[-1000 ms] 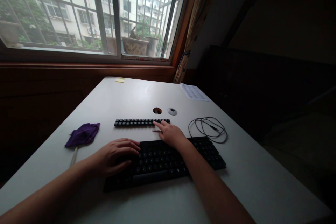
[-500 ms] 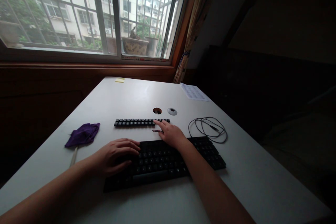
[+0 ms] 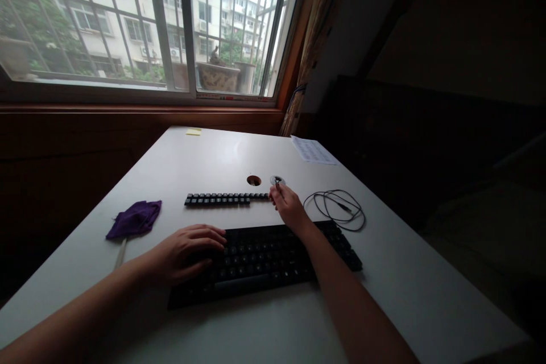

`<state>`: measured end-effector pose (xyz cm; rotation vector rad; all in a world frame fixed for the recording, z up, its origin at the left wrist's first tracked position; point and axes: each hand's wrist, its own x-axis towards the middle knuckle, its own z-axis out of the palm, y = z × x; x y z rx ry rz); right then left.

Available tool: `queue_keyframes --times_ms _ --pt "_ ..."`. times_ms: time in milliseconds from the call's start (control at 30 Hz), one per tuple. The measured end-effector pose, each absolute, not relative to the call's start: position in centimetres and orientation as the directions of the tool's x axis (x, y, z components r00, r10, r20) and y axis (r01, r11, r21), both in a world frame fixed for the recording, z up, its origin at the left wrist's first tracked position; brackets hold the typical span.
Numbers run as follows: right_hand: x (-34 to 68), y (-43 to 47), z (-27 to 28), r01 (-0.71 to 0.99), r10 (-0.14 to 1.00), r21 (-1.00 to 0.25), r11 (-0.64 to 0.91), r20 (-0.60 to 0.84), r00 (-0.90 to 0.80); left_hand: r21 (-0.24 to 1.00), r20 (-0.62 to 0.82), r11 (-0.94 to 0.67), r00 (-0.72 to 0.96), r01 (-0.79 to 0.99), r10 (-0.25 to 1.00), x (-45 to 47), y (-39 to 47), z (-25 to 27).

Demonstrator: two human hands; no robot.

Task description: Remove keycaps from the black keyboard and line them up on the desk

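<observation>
My left hand [image 3: 183,253] lies over the left end of the black keyboard [image 3: 247,283], fingers stretched out across it. Just beyond the keyboard, my right hand [image 3: 288,207] is closed round a slim metallic tool [image 3: 277,183], whose tip points up and away from me; most of it is hidden by the fingers, so its exact kind is unclear. Two rows of loose dark keycaps [image 3: 217,200] stand left of my right hand. The back row runs farther right than the front one, right up to my fingers.
A coiled black cable [image 3: 336,210] lies right of the keyboard. At left is a purple cloth [image 3: 135,219] with a pale stick [image 3: 121,253]. Behind the keycaps are a round desk hole [image 3: 254,181] and a grey ring cover [image 3: 273,178]. A printed sheet [image 3: 313,151] and yellow notes [image 3: 193,132] lie farther back.
My right hand has moved right and lifted off the keycap rows. The metallic tool, earlier low beside the fingers, now points upward in its grip. My left hand has stayed in place.
</observation>
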<state>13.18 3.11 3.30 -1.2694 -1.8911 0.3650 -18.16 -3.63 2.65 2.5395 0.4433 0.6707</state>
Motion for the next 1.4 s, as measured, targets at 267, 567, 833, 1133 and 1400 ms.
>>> queue_keyframes --times_ms 267,567,833,1133,1400 --pt "13.4 -0.1 7.5 0.699 0.871 -0.578 0.421 0.472 -0.134 0.516 0.359 -0.835 0.838 0.19 0.412 -18.2 -3.6 2.7" --pt "13.1 -2.7 5.1 0.792 0.875 -0.464 0.396 0.451 -0.174 0.522 0.371 -0.834 0.833 0.178 0.409 -18.2 -3.6 2.7" --pt "12.9 -2.6 5.0 0.802 0.842 -0.415 0.429 0.505 -0.189 0.508 0.347 -0.839 0.845 0.197 0.408 -18.3 -3.5 2.4" --pt "13.0 -2.9 5.0 0.806 0.859 -0.382 0.453 0.429 -0.279 0.527 0.357 -0.83 0.838 0.183 0.412 -18.2 -3.5 2.5" --pt "13.1 -2.9 4.8 0.802 0.855 -0.365 0.473 0.411 -0.317 0.505 0.334 -0.839 0.85 0.204 0.407 -18.2 -3.6 2.8"
